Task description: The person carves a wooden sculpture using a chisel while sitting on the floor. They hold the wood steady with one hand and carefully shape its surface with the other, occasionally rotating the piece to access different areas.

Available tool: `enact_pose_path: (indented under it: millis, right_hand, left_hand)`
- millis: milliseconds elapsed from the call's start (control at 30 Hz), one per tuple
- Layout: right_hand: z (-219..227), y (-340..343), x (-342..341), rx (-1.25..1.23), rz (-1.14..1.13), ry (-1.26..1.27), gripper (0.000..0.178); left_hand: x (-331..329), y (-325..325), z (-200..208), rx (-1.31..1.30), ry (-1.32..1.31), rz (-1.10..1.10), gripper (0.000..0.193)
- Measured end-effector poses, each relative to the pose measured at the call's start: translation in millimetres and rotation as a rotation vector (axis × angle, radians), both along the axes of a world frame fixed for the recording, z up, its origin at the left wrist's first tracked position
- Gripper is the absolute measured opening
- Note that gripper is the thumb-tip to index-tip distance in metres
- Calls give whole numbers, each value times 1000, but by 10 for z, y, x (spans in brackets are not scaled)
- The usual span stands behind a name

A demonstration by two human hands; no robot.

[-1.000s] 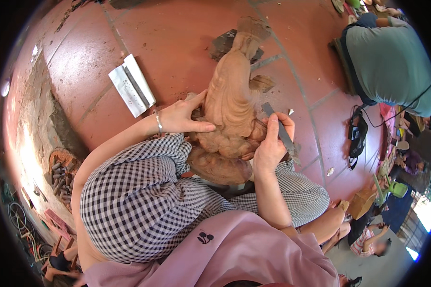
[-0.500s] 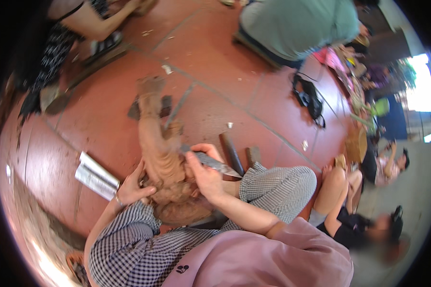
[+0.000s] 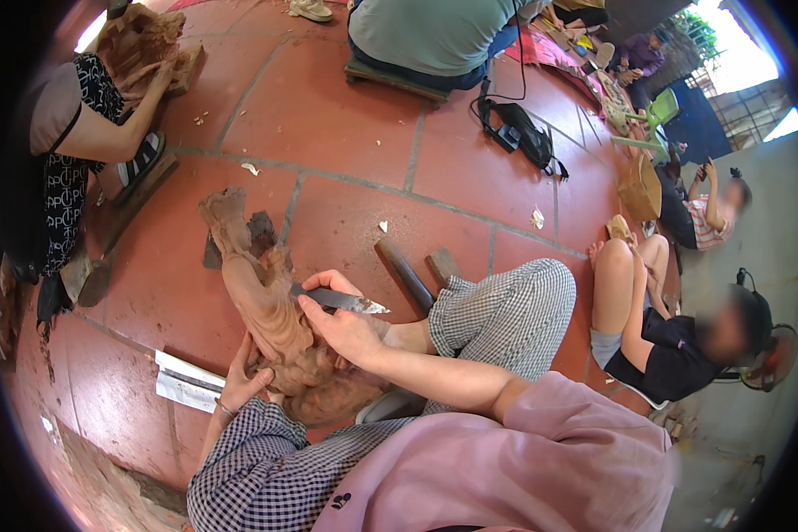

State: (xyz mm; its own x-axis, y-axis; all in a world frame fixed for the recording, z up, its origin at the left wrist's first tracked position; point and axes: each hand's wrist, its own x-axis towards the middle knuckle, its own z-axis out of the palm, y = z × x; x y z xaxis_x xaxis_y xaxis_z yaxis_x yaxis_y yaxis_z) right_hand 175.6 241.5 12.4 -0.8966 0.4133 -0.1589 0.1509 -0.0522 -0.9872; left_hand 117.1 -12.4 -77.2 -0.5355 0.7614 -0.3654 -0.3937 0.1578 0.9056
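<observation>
A brown carved figure (image 3: 270, 306), with folds like drapery and a lumpy rounded base, leans between my legs, its narrower end pointing away from me. Against its lower left side my left hand (image 3: 242, 383) grips it, thumb on the near face. In my right hand (image 3: 344, 324) is a carving knife (image 3: 353, 303), its pointed pale tip sticking out to the right. The knife's other end meets the figure's right side; the exact contact is hidden by my fingers. Dark blocks (image 3: 259, 232) lie by the figure's far end.
A dark rounded wooden bar (image 3: 403, 277) and a small block (image 3: 443, 266) lie beside my right knee. White paper (image 3: 186, 383) lies at left. Farther off are a black bag (image 3: 525, 135), a person on a low stool (image 3: 395, 82), another person's arm (image 3: 120, 133) and seated people at right.
The whole view has shifted, so the floor and people sit differently in the picture. Both hands stay on the figure and knife; the knife now lies slightly flatter.
</observation>
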Motion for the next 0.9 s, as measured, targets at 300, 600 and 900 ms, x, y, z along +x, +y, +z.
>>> enact_pose_path:
  millis: [300, 600, 900]
  right_hand:
    - [79, 27, 56, -25, 64, -34, 17]
    - [-111, 183, 89, -142, -16, 94, 19]
    - [-201, 560, 264, -280, -16, -16, 16]
  left_hand:
    - [-52, 168, -204, 23, 161, 151, 96]
    - [-342, 660, -578, -355, 298, 188, 89]
    - [-347, 542, -640, -448, 314, 184, 81]
